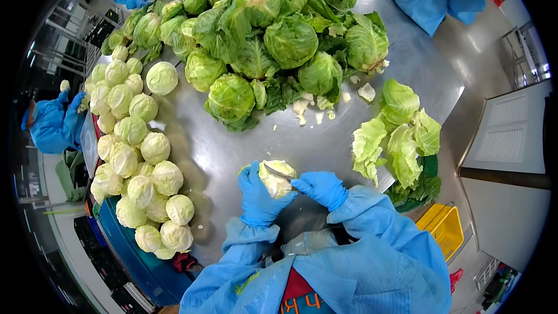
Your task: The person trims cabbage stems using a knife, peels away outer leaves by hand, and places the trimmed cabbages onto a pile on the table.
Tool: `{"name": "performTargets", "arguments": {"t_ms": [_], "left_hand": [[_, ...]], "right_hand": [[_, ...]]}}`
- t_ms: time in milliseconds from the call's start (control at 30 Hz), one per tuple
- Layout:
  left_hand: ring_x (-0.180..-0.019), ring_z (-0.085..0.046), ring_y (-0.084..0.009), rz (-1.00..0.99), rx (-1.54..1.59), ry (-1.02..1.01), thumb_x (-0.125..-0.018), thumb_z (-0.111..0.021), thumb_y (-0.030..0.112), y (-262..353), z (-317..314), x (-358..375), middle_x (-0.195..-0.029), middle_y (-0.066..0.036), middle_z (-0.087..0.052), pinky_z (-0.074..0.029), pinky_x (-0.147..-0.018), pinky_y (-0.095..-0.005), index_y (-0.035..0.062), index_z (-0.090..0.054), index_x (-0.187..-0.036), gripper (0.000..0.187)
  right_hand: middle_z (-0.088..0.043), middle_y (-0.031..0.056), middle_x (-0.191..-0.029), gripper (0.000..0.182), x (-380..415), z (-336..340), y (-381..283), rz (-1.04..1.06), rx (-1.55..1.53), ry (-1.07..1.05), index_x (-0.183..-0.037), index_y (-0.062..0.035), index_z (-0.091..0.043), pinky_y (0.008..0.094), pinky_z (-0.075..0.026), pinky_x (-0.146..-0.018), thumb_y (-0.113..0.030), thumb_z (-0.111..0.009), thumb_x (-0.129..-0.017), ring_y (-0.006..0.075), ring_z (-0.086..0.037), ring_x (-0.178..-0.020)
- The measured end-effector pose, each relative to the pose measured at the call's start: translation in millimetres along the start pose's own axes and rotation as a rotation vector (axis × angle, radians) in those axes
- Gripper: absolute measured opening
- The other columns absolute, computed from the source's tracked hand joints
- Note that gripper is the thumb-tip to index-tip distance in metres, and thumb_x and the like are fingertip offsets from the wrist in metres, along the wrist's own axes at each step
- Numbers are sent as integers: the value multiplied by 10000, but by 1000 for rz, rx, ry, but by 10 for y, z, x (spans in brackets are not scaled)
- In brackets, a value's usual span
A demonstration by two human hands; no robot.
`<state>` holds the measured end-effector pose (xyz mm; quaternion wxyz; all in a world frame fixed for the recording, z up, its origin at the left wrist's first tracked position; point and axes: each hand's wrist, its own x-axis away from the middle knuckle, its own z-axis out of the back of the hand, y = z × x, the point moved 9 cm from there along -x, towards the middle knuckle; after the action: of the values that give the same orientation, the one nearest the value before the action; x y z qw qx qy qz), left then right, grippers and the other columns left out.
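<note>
Cabbage sits pale and trimmed at the near edge of the steel bench, cupped in my left hand, whose gloved fingers wrap its side. My right hand is closed around a knife whose blade lies across the top of the head. Trimmed heads line the left edge, untrimmed green cabbages pile at the far side, loose leaves lie at the right edge

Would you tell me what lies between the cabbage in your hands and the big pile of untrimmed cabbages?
In the head view, only bare steel table lies between the held cabbage and the untrimmed pile.
</note>
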<state>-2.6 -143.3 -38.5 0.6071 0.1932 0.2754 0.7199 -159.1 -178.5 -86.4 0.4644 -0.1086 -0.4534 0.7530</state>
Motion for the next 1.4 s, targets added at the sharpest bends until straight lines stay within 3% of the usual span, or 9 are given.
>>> {"name": "performTargets", "arguments": {"t_ms": [233,433,567,700,933,1133,1233,1333,1400], "left_hand": [[-1138,-423,-426,8,-65,9,-526,-882,457,130,-82,-9,-1243,-273,-404,-392,-951,-525,-55,-355,-1354,1107],[-1144,-420,-427,-22,-150,-21,-546,-864,445,254,-81,50,-1257,-253,-418,-356,-984,-523,-42,-352,-1351,1071],[-1153,-415,-425,-28,-134,-8,-546,-869,424,245,-51,104,-1254,-250,-422,-350,-994,-517,-42,-351,-1352,1066],[-1147,-421,-410,-22,-104,0,-535,-882,402,209,-20,30,-1242,-237,-424,-363,-985,-500,-41,-355,-1345,1063],[-1136,-430,-392,-18,-81,13,-542,-886,412,197,-27,39,-1240,-230,-422,-373,-974,-487,-37,-366,-1332,1047],[-1152,-425,-398,-9,-69,35,-541,-887,400,190,-39,55,-1244,-239,-420,-374,-977,-490,-37,-358,-1334,1049],[-1169,-412,-407,-8,-94,54,-541,-887,396,190,-43,62,-1244,-243,-420,-369,-989,-494,-44,-345,-1341,1062],[-1195,-395,-420,-7,-147,14,-544,-887,392,265,-30,92,-1271,-252,-399,-353,-1016,-499,-49,-322,-1356,1083],[-1215,-382,-427,9,-94,6,-546,-886,394,246,-21,88,-1302,-260,-377,-339,-1033,-504,-44,-305,-1372,1100]], "right_hand": [[-658,130,-780,565,-104,-54,73,-294,7,-193,-786,-122,-667,454,-489,-719,-577,-377,-953,372,-627,-747],[-663,173,-831,539,-165,337,310,-55,146,352,-931,-90,-684,478,-492,-699,-545,-396,-960,380,-631,-751],[-642,176,-785,487,-81,571,143,-162,-115,237,-899,-83,-669,452,-485,-668,-517,-453,-952,382,-610,-721],[-629,135,-734,492,-13,278,-66,-60,-35,105,-795,-86,-639,417,-481,-667,-524,-473,-945,346,-619,-714],[-648,136,-776,516,-75,-63,99,-37,-36,-82,-832,-139,-649,461,-481,-673,-560,-380,-958,363,-624,-747],[-643,136,-740,545,-125,-40,100,-101,84,-34,-780,-130,-645,460,-485,-669,-569,-375,-957,370,-624,-726],[-652,143,-761,532,-84,-17,48,-64,65,79,-801,-121,-655,459,-486,-669,-550,-385,-964,373,-622,-733],[-660,174,-805,499,-54,-4,237,-270,-236,202,-951,-130,-684,445,-506,-739,-539,-398,-963,372,-643,-791],[-666,164,-869,478,-48,-35,311,-286,-292,123,-1060,-122,-656,434,-511,-772,-540,-457,-942,369,-645,-830]]}}
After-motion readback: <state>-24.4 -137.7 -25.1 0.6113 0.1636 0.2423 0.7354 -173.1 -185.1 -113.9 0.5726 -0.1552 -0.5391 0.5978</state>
